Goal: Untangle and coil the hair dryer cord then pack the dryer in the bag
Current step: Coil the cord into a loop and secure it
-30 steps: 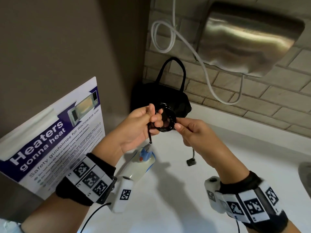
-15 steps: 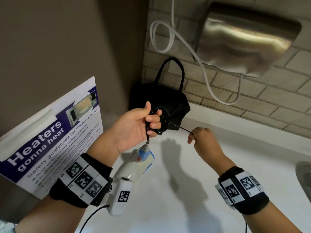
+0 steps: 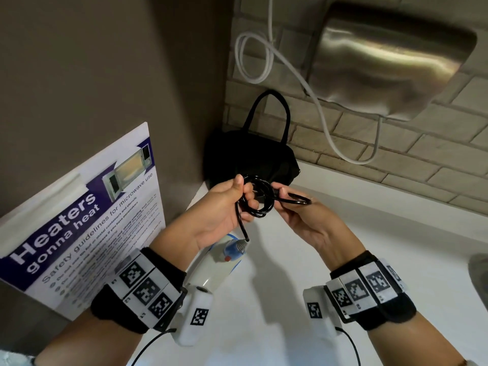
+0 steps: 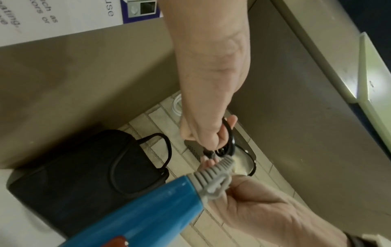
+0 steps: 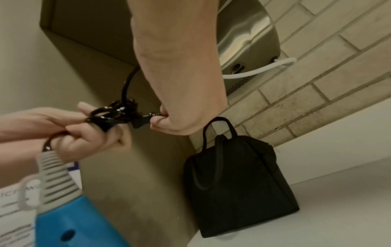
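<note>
The black cord (image 3: 260, 200) is wound into a small coil that my left hand (image 3: 237, 204) grips above the white counter (image 3: 290, 299). A straight stretch runs from the coil down to the grey strain relief of the blue and white hair dryer (image 3: 224, 262), which hangs under my left wrist. My right hand (image 3: 287, 204) pinches the cord's plug end (image 5: 140, 122) beside the coil, with one loose loop (image 3: 298, 200) sticking out to the right. The black bag (image 3: 250, 157) stands upright in the back corner, behind both hands.
A microwave safety poster (image 3: 87, 215) leans on the left wall. A steel hand dryer (image 3: 390, 67) with a white cable (image 3: 264, 56) is mounted on the brick wall above the bag. A sink edge (image 3: 479, 276) shows at the far right.
My right hand had drawn the cord out to the right; now it is back at the coil, holding the plug end. The coil in my left hand has gained a loop.
</note>
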### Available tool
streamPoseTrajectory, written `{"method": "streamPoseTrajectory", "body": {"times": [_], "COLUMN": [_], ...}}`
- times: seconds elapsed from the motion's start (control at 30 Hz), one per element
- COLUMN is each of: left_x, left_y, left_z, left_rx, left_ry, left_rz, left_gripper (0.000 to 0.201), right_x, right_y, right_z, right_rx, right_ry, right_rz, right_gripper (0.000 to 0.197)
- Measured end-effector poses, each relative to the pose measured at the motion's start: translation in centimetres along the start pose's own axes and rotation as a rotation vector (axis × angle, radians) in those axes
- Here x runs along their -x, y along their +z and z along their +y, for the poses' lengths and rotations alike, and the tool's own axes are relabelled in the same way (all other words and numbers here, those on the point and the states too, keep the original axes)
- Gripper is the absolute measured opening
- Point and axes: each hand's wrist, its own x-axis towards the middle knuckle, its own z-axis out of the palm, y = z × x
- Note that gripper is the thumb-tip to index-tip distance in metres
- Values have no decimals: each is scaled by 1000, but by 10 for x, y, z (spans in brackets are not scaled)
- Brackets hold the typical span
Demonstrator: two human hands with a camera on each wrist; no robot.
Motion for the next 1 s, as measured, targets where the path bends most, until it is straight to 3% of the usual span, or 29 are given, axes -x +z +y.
{"method": "streamPoseTrajectory", "body": {"times": [0.27,0.47,0.67,0.8,1.0], "left_x": [1,4,7,6,7], "left_y": [7,14,9,9,18], "left_z": [4,4,13,11,12], "left_rx": [-101,-304,-374,-615,-808], "left_ry": [108,119,90,132,197], "left_rz": [105,86,55,136,214], "left_gripper": [34,36,34,34,36], "right_x": [6,12,15,17,26], "right_y": [7,18,25,32,38], "right_z": [-3,-5,-3,-6,-15], "right_rx": [-31,-71,-259,-296,20], "right_ry": [59,184,266,226,157], "right_rz": [-23,-83,-90,-89,-196], "right_gripper": [27,27,25,25,17]}}
